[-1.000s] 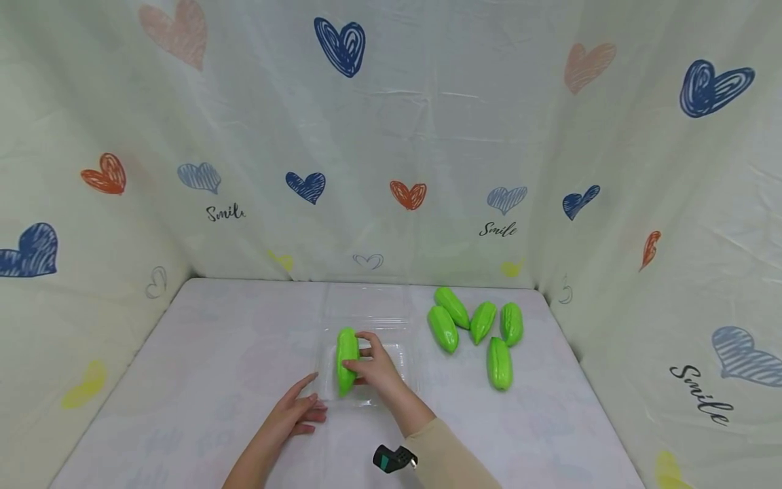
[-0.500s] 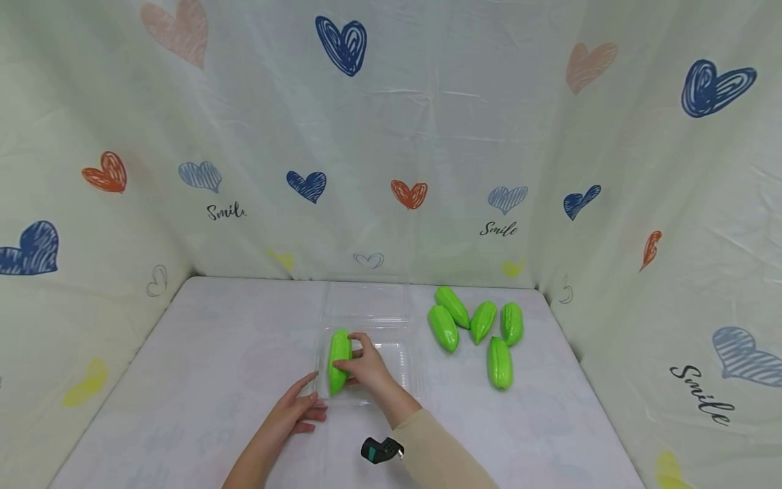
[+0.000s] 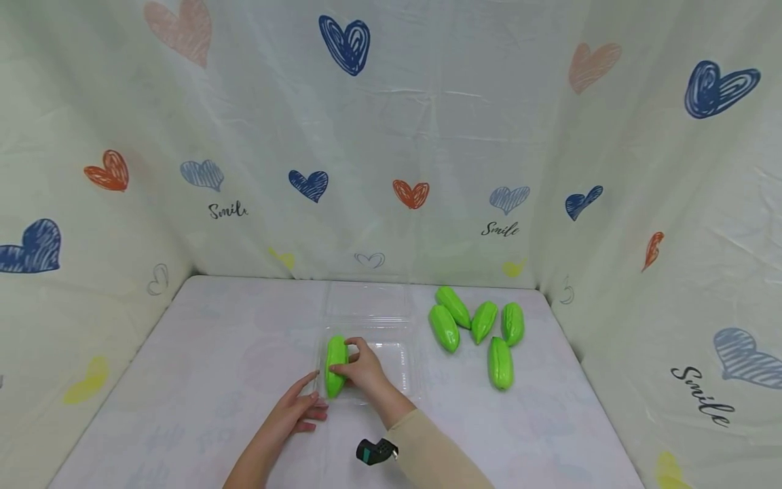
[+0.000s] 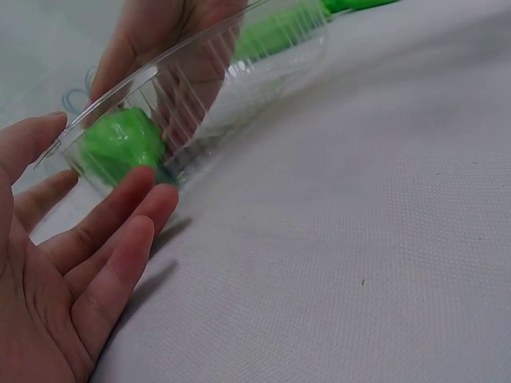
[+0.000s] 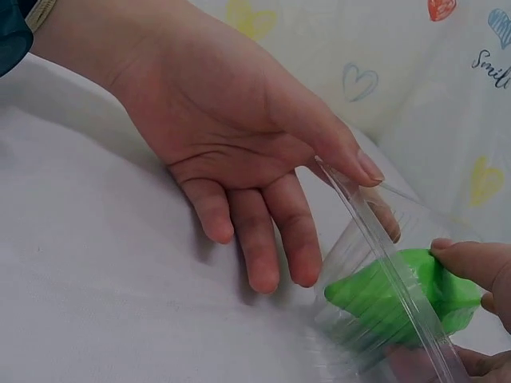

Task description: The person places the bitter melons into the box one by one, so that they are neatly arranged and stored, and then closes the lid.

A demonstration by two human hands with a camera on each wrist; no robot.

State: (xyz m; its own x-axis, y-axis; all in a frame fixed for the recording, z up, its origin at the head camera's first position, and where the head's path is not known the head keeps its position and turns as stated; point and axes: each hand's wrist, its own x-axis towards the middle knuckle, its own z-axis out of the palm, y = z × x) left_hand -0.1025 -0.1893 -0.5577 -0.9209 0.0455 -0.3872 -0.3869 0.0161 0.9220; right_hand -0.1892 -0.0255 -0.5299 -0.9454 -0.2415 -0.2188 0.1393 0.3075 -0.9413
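A clear plastic clamshell box lies on the table with its lid folded back. Inside its left side is a glossy bright-green gourd-shaped vegetable with a pointed near end. My right hand grips that vegetable from its right, thumb on the near part. My left hand touches the box's near left corner with spread, fairly straight fingers. In the right wrist view, the left thumb lies at the rim. The green vegetable shows through the clear wall in the left wrist view.
Several more green vegetables lie loose on the table right of the box, one nearer than the others. A black wrist device hangs by the right sleeve. Heart-printed curtains enclose the table behind and at both sides.
My right hand has moved the green vegetable left and a little nearer, toward the box's left wall. My left hand has stayed at the corner.
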